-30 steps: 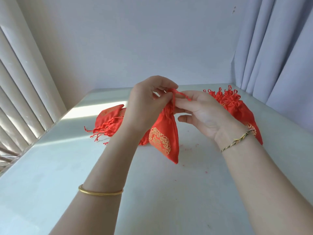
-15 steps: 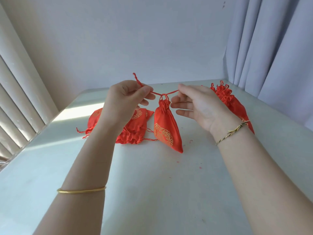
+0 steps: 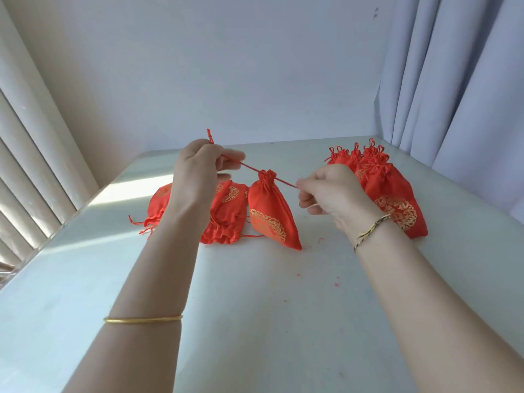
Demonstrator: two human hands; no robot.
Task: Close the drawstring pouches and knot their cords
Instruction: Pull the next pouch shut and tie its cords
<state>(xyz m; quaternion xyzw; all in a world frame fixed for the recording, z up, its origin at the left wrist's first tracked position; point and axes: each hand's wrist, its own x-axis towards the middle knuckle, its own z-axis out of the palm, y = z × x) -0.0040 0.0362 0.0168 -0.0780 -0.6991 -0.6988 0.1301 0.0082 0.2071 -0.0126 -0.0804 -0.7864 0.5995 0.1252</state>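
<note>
Between both hands (image 3: 195,174) (image 3: 331,191), a puckered satin pouch (image 3: 269,205) hangs.

Held pouch (image 3: 270,211) hangs between left pile (image 3: 226,211) and right pile (image 3: 380,188).

Table (image 3: 255,321), L pouches (image 3: 226,219), R pouches (image 3: 391,191)

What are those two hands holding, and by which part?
Left hand and right hand each pinch a cord of the middle red pouch, taut on either side of its gathered neck.
</note>
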